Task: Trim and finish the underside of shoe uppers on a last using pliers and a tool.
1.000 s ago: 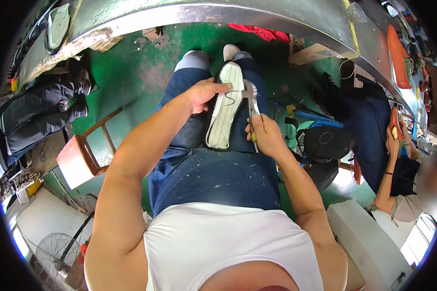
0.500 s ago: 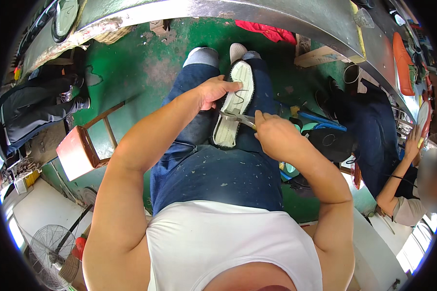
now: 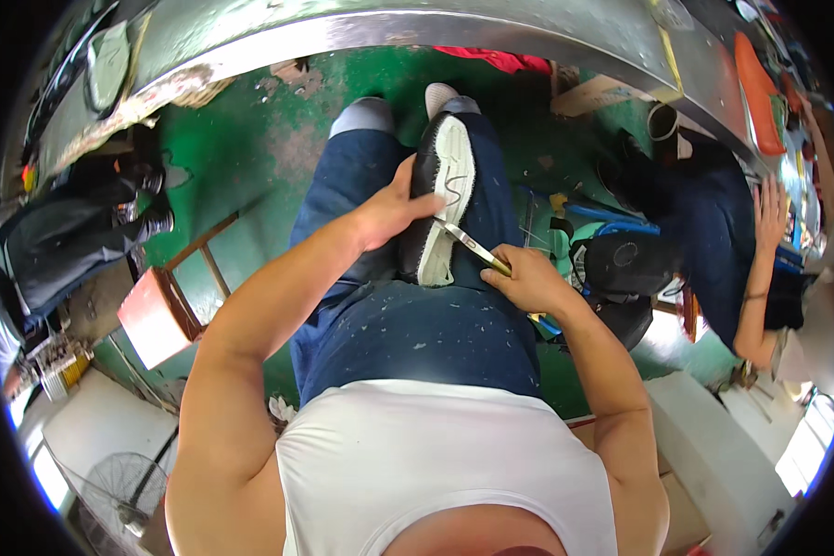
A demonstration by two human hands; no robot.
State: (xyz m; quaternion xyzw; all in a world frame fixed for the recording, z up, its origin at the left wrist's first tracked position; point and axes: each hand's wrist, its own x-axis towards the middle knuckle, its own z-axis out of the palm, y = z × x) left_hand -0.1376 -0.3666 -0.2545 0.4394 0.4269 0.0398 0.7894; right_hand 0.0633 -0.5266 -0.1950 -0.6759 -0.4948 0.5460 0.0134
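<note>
A dark shoe (image 3: 454,171) lies bottom up along my thighs, its pale underside showing a dark curved mark and a jagged stitched-looking rim. My left hand (image 3: 391,211) is wrapped round the shoe's left side, with the thumb over the underside. In my right hand (image 3: 530,280) is a pair of metal pliers (image 3: 471,244), slanting up and left. Their jaws meet the shoe's left rim near its middle; whether they pinch the edge I cannot make out.
A metal workbench (image 3: 389,32) spans the far side, with an orange shoe-shaped piece (image 3: 758,97) at its right. A reddish stool (image 3: 157,315) stands left. At right, a co-worker's hand (image 3: 769,213) reaches the bench. A fan (image 3: 125,496) is at lower left.
The shoe has tipped, showing more of its dark left side. My left hand has slid back from nearer the toe. The pliers now slant more steeply, and my right hand is lower.
</note>
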